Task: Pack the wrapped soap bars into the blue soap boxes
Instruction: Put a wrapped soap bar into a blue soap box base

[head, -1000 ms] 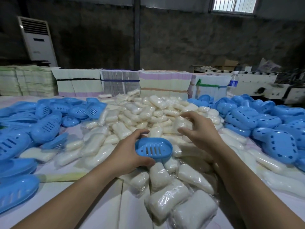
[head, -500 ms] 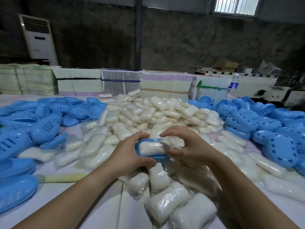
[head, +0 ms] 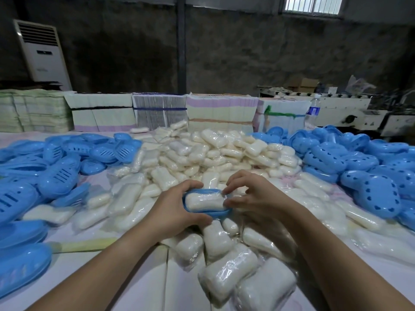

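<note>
While the left hand is gripping a blue soap box above the soap pile on the tabletop, the right hand is pinching a wrapped bar into it; seating step, lid likely needed next.

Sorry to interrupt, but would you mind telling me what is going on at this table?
A person is packing wrapped soap into blue soap boxes. The left hand holds an open box half, and the right hand is settling a wrapped soap bar into it. No lid is on it yet. A big pile of wrapped bars lies ahead, with slotted blue halves heaped to the left and heart-holed blue halves to the right.
</note>
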Demonstrator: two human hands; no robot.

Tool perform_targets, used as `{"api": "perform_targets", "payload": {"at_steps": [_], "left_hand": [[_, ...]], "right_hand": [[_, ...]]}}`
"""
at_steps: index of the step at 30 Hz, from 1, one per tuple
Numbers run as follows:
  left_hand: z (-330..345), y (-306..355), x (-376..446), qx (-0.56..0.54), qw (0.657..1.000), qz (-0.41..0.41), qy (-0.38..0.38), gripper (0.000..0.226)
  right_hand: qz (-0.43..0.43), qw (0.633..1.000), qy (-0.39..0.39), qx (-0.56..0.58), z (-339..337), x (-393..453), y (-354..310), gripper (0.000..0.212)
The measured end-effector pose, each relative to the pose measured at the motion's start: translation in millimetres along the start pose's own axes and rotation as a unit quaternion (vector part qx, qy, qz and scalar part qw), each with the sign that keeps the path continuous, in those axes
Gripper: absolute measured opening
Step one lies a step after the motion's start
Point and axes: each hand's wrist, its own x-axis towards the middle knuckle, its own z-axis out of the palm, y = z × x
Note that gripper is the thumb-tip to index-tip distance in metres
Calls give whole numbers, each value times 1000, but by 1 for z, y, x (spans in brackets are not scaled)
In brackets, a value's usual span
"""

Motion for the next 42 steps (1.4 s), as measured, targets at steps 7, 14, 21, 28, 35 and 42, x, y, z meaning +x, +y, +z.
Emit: {"api": "perform_targets", "payload": {"at_steps": [7, 14, 21, 28, 35, 42], "left_hand": [[2, -4, 1, 12, 1000, 22, 10, 70], [2, -8, 2, 16, 1000, 24, 3, 69], [4, -14, 5, 20, 999, 41, -6, 66], [7, -19, 9, 12, 998, 58, -8, 65], [7, -21, 10, 24, 997, 69, -5, 70], [7, -16, 8, 4, 998, 64, -12, 76]], "right_hand": [[3, 997, -1, -71, 2, -1, -1, 24], [18, 999, 39, -27, -12, -10, -6, 41], [309, 863, 350, -194, -89, -44, 60, 50], [502, 768, 294, -268, -125, -101, 125, 72], [498, 762, 288, -297, -128, -105, 128, 66], [285, 892, 315, -156, -117, -68, 75, 71]]}}
